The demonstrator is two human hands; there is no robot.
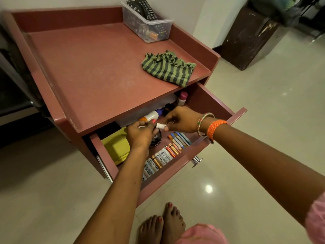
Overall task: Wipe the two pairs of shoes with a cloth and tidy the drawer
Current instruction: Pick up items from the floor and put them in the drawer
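Observation:
The maroon cabinet's drawer (207,103) stands pulled open. Over it, my left hand (140,133) and my right hand (181,119) both pinch a small white tube (161,125), one at each end. Inside the drawer lie a row of batteries (163,156) along the front, a yellow-green pouch (117,147), a round dark tin (155,138) partly under my left hand, a white bottle (152,116) and a pink-capped bottle (182,98). A green striped cloth (168,68) lies crumpled on the cabinet top. No shoes are in view.
A clear plastic bin (149,27) holding remote controls sits at the back right of the cabinet top (88,76). A dark wooden stand (249,37) is on the tiled floor (263,111) to the right. My bare feet (161,224) are just in front of the drawer.

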